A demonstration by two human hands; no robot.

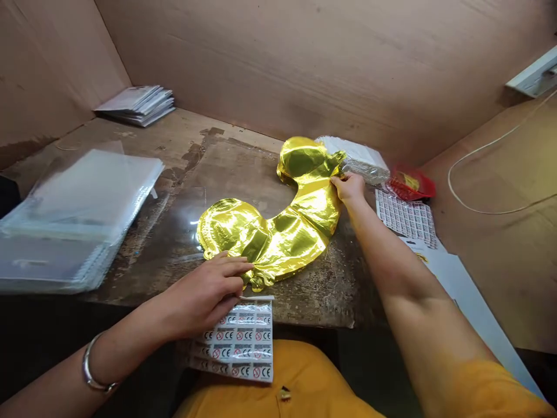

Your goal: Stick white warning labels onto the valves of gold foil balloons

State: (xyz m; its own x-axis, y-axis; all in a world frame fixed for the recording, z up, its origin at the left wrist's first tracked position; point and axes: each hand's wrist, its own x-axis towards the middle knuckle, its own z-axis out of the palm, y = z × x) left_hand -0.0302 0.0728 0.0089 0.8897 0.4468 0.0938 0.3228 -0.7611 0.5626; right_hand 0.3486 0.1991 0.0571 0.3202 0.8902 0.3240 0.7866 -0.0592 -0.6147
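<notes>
Gold foil balloon (270, 232) lying flat on a scarred wooden desk (343, 302), deflated and bent into a fat crescent. Long axis running from lower left, close to the body, up to upper right toward the back wall, with the hollow of the curve facing up and left. Right hand (348, 187) out at the far end, pinching the foil edge between thumb and fingers, so a proper grasp there. Left hand (204, 293) at the near end, fingers draped over the foil beside the crinkled neck (256, 283). Hard to say from this angle whether that's a real grip or just light pressure, but definitely not clenched. Left hand nearer the body, right arm reaching farther out, balloon spanning the gap between both hands.

Sheet of CE stickers (235, 342) just under the left hand, hanging over the desk edge. Second sticker sheet (405, 217) past the right wrist, next to a red packet (411, 184). Stack of clear plastic sleeves (73, 220) off to the left, well apart from the balloon.
</notes>
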